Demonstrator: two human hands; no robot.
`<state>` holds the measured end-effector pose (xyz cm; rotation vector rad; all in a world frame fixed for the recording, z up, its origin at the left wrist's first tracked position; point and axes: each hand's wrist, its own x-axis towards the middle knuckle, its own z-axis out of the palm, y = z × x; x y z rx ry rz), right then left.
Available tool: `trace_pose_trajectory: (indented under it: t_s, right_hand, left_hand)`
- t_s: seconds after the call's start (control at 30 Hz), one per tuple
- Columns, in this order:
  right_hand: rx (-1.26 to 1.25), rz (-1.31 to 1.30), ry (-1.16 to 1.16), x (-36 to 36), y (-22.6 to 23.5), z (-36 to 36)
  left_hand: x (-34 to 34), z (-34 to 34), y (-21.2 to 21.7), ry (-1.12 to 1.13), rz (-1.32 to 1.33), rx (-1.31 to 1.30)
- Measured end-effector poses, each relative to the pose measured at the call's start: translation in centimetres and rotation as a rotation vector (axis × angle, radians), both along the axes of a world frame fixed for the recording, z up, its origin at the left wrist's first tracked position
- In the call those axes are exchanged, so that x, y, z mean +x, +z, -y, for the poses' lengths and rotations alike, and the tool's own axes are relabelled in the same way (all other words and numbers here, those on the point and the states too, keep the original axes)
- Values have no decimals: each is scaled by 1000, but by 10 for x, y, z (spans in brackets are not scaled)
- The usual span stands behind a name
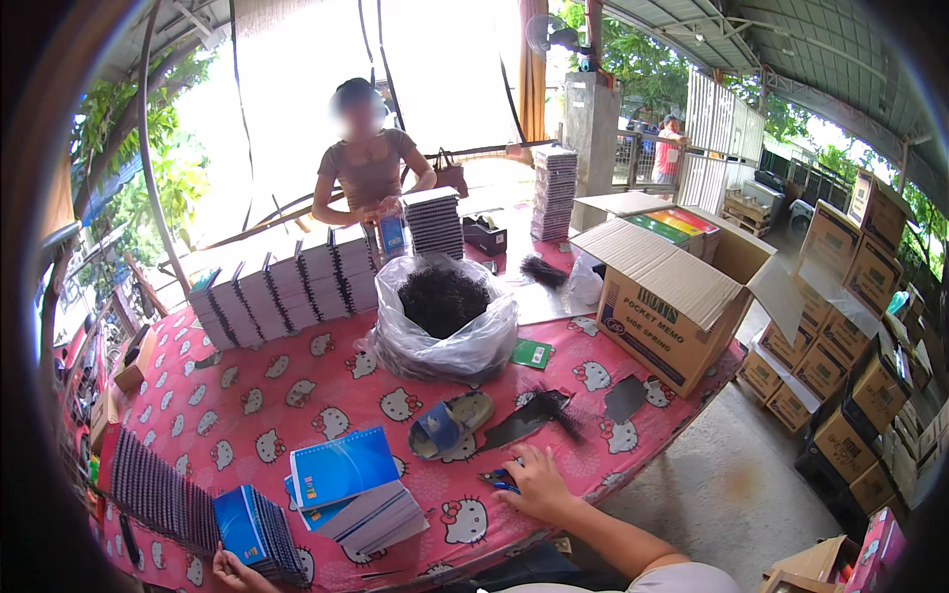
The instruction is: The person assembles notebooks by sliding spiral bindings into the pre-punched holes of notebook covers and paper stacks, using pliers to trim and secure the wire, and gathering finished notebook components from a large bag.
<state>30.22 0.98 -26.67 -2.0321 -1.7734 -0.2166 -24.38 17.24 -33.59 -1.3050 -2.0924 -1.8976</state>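
Note:
At the lower left, my left hand is closed on the near corner of a stack of blue spiral notebooks; its lower part is cut off by the picture's edge. My right hand lies low over the table with its fingers curled round small blue-handled pliers, whose dark jaws point left. Between my hands sits a loose, fanned pile of notebooks with blue covers. A long row of spiral-bound notebooks stretches away to the left. Beyond the pile rests a blue and grey slipper.
A plastic bag of black coils stands mid-table on the pink cloth. Black scraps lie near a green notebook. An open carton sits right. Across, a person handles a blue notebook by tall stacks.

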Motion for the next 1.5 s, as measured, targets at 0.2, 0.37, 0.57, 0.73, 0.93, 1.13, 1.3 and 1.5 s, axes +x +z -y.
trace_pose_trajectory:
  t_s: [0.2,0.37,0.57,0.73,0.93,1.13,1.3,1.5]
  right_hand:
    - [314,-459,364,-27,49,-61]
    - [-14,-1066,447,-62,99,-107]
    - [-230,-978,506,-88,109,-125]
    - [-65,-819,452,-80,122,-116]
    - [153,-928,525,-93,151,-97]
    - [130,-1088,688,-120,127,-102]
    - [148,-1065,756,-126,134,-98]
    - [87,-1047,772,-129,123,-101]
  left_hand:
    - [1,-3,-2,-154,-66,267]
    - [39,12,46,-190,74,273]
    - [118,61,151,-408,231,342]
    - [162,72,180,-659,227,323]
    - [246,71,209,-920,69,237]
    - [259,76,204,-821,-98,112]
    - [251,80,211,-776,-261,-5]
    - [266,88,235,-494,-653,186]
